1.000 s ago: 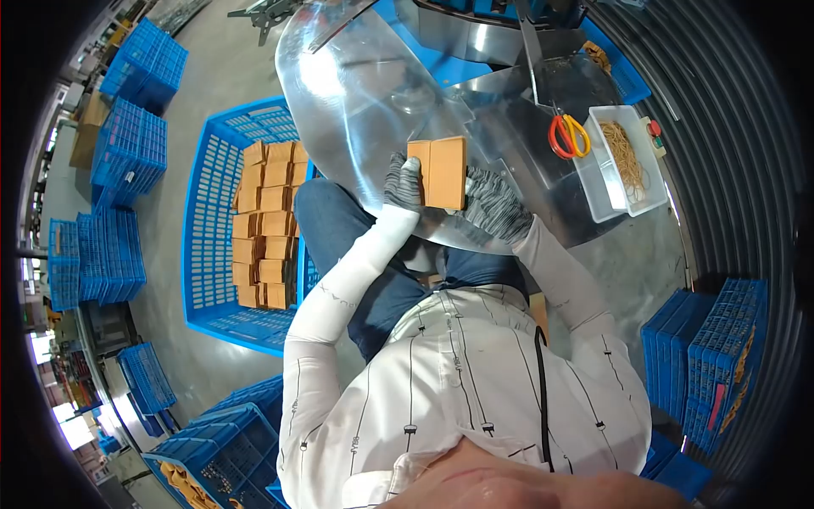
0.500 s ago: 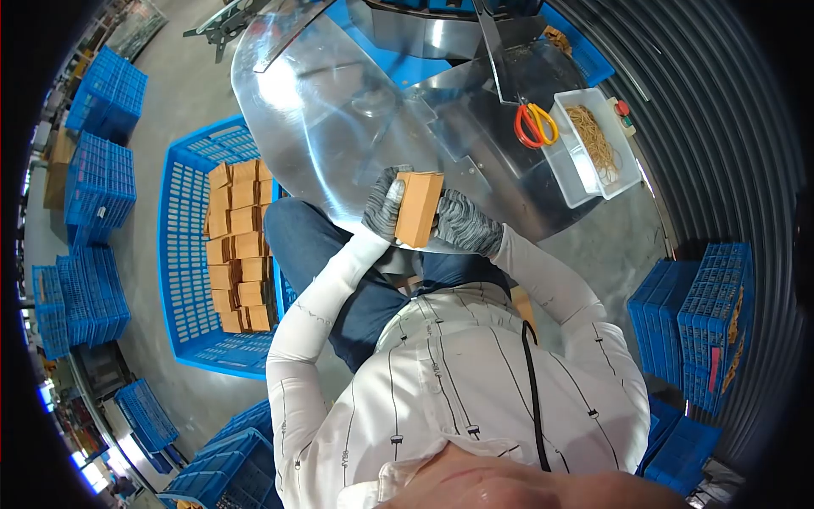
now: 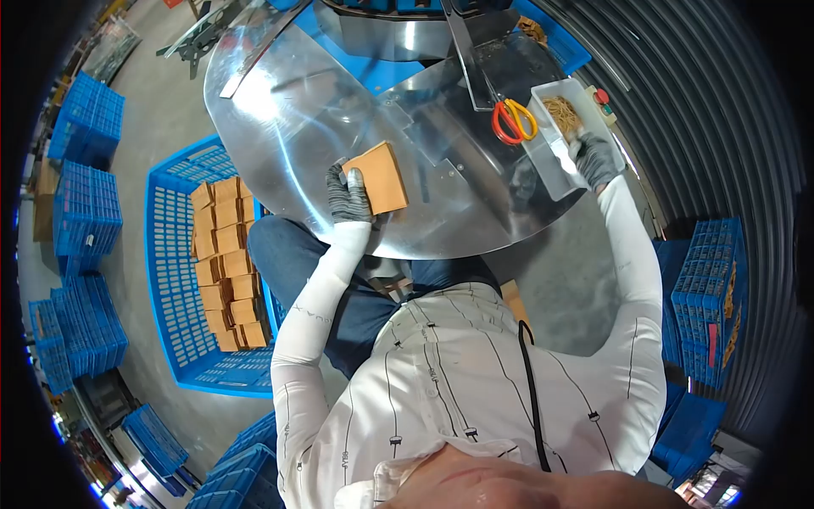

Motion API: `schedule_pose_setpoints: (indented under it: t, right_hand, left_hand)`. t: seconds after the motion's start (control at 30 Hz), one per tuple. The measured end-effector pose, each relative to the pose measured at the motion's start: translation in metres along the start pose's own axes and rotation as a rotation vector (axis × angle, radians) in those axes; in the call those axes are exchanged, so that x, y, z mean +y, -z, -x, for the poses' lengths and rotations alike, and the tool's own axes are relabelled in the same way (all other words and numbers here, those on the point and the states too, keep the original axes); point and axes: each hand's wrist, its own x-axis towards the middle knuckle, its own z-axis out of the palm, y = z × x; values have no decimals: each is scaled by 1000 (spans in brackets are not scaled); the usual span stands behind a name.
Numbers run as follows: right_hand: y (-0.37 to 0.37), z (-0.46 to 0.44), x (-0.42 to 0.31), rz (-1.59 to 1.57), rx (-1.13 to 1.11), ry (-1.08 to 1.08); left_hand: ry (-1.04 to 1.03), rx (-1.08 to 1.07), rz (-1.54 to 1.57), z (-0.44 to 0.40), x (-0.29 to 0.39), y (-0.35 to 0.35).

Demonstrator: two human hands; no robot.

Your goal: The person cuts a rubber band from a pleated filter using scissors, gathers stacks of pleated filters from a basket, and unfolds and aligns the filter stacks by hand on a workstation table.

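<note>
My left hand (image 3: 349,193), in a grey striped glove, grips a stack of orange-brown card pieces (image 3: 378,180) above the shiny metal table (image 3: 339,110). My right hand (image 3: 593,158), gloved the same way, reaches into a white plastic tray (image 3: 557,174) at the table's right edge. Its fingertips are at a pile of tan rubber bands (image 3: 561,114); whether they pinch any is too small to tell. Scissors with red and yellow handles (image 3: 514,121) lie just left of the tray.
A blue crate (image 3: 170,297) holding several similar stacks (image 3: 227,263) stands on the floor to the left. More blue crates (image 3: 87,208) line the far left, and others (image 3: 704,297) stand at the right. A red button (image 3: 602,96) sits beyond the tray.
My right hand has left the stack and moved right to the tray. My left hand keeps the stack, now turned with its broad face showing. The view has shifted.
</note>
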Motion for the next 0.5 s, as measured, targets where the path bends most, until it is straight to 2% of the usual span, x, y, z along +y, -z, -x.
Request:
schedule_pose_setpoints:
  t: [0.03,0.07,0.1,0.17,0.23,0.27,0.3,0.37,0.47,0.5]
  right_hand:
    - [3,0,11,129,18,-78]
    - [11,-3,31,328,-128,64]
    - [12,-3,53,294,-192,106]
    - [-47,52,71,261,-117,137]
    - [-51,40,91,101,-200,306]
    - [-37,17,97,151,-204,451]
    - [-30,11,92,135,-113,485]
    - [-10,3,81,528,-31,575]
    - [10,-1,85,1186,-14,409]
    - [18,-9,106,1075,-44,361]
  left_hand:
    - [-46,24,-6,1,-1,-3]
    - [-130,1,-141,5,-2,0]
    - [-85,33,-95,6,-8,-1]
    - [-168,23,-153,8,3,-4]
    - [-92,24,-141,13,24,-5]
    - [-58,12,-134,15,30,-5]
    - [-193,27,-217,14,28,-2]
    - [-147,15,-156,9,10,11]
    - [-47,-1,-217,19,29,5]
    - [-50,-9,-219,19,26,5]
